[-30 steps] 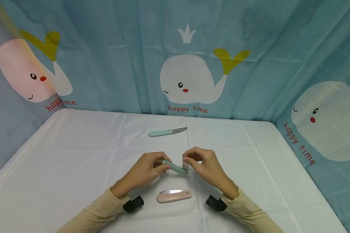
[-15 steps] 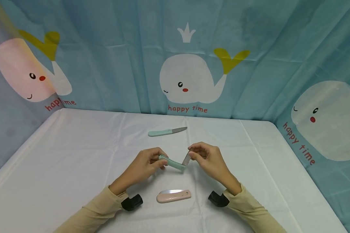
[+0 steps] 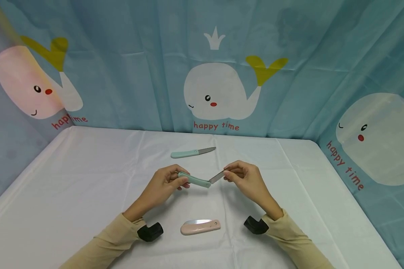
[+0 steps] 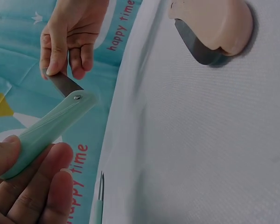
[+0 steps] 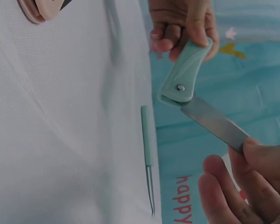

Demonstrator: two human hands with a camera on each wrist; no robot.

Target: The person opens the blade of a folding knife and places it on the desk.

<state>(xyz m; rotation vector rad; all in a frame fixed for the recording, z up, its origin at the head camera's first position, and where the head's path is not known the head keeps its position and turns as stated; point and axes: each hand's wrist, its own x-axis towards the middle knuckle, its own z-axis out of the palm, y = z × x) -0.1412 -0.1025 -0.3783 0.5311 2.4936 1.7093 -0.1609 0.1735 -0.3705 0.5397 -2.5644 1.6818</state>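
Opening the held green folding knife (image 3: 202, 182), just below the frame's centre, appears to be the current step: the left hand (image 3: 163, 184) grips the handle (image 4: 52, 125), the right hand (image 3: 248, 179) pinches the angled blade (image 5: 214, 123). The next move calls for steady, controlled turning.

Mint-green knife handle (image 3: 198, 182) with grey blade (image 3: 217, 177), pink handle (image 3: 202, 227), white cloth (image 3: 91, 186), blue whale-patterned curtain (image 3: 134, 82)
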